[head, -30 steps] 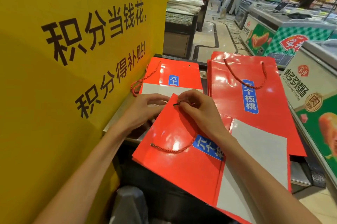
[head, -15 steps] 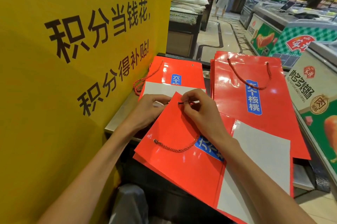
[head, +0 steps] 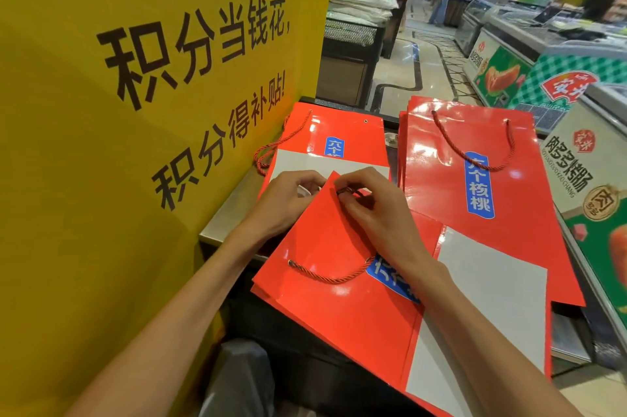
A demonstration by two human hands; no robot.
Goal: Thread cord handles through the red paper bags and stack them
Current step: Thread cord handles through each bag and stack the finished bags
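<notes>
Threading the cord end at the bag's twelve o'clock corner.
My right hand [head: 380, 213] pinches the limp, slippery cord [head: 330, 275]; left hand [head: 288, 199] grips the stiff glossy red bag [head: 339, 308].

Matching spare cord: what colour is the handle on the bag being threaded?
Red-orange twisted cord handle, seen in the head view.

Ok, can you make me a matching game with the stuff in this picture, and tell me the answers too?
Things:
1. yellow sign
2. near red bag
3. far right bag stack
4. right hand

Descriptions:
A. cord handle already looped through both holes
B. pinching a cord end at the bag's top corner
C. big black characters
D. cord fixed in one hole only

Pairs: 1-C, 2-D, 3-A, 4-B
</notes>
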